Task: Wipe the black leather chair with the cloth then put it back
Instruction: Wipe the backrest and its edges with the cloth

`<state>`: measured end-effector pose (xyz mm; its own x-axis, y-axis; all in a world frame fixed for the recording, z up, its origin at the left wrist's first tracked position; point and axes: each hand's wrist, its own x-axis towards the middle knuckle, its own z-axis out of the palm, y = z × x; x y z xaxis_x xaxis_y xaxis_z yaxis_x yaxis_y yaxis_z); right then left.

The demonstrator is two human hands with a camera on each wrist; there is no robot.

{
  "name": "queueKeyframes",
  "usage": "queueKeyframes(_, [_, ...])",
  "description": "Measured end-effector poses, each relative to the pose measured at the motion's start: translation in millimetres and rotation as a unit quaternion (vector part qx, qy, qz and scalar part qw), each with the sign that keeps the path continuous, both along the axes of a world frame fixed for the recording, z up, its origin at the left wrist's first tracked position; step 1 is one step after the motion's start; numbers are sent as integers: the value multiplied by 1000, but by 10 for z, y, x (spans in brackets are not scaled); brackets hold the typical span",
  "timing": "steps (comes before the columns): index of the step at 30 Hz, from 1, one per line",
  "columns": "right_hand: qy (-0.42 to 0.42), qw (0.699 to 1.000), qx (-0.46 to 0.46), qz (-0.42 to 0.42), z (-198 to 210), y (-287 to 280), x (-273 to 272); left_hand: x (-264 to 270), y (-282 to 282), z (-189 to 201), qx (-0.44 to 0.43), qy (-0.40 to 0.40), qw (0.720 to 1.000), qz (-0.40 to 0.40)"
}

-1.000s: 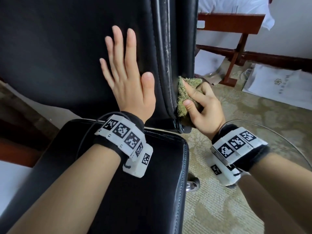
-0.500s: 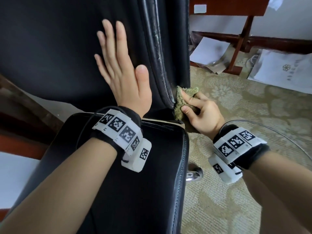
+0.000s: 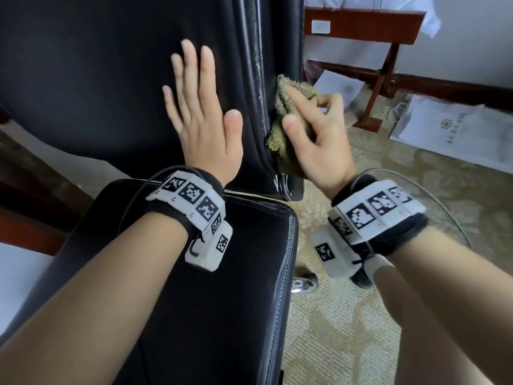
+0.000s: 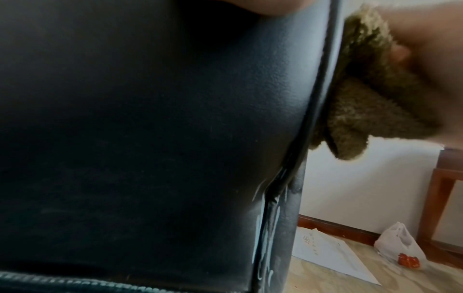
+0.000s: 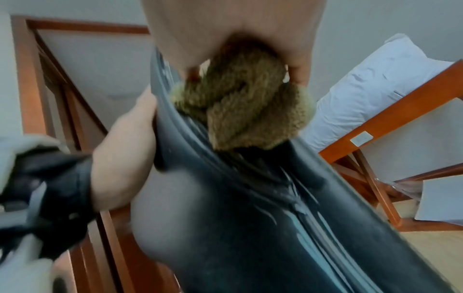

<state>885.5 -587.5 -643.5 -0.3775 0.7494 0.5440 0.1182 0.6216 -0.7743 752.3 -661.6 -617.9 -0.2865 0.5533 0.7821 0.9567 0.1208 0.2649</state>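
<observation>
The black leather chair (image 3: 97, 79) fills the head view, its backrest upright and its seat (image 3: 222, 273) below. My left hand (image 3: 200, 118) lies flat with straight fingers on the backrest's front. My right hand (image 3: 311, 132) grips a bunched olive-green cloth (image 3: 280, 126) and presses it against the backrest's right side edge, just above the seat. In the left wrist view the cloth (image 4: 363, 95) sits behind the piped seam of the chair (image 4: 150, 119). The right wrist view shows the cloth (image 5: 245, 111) bunched in my fingers against the worn edge of the chair (image 5: 250, 218).
A wooden bed frame (image 3: 388, 51) stands at the back right on patterned carpet (image 3: 361, 315). A white paper bag (image 3: 458, 134) and loose sheets lie on the floor beside it. A chrome chair base (image 3: 304, 282) shows under the seat. A white plastic bag (image 4: 400, 249) lies by the wall.
My right hand has slid the cloth up the backrest's side edge from the lowest corner. My left hand stays flat on the backrest.
</observation>
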Motion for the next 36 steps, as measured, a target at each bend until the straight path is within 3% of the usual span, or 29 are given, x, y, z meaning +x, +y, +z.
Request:
queueKeyframes(10, [43, 997, -29, -48, -299, -47, -201, 40, 66, -21, 26, -15, 1000, 9])
queueKeyframes(18, [49, 990, -127, -37, -472, -160, -172, 24, 51, -17, 14, -3, 1000, 0])
queueKeyframes(24, [0, 981, -194, -6, -721, -160, -102, 46, 38, -10, 6, 3, 1000, 13])
queueKeyframes(31, [-97, 976, -195, 18, -730, -171, 118, 62, 5, 9, -7, 1, 1000, 25])
queueKeyframes(36, [24, 992, -120, -26, -538, -267, 277, 51, -22, 13, -17, 9, 999, 30])
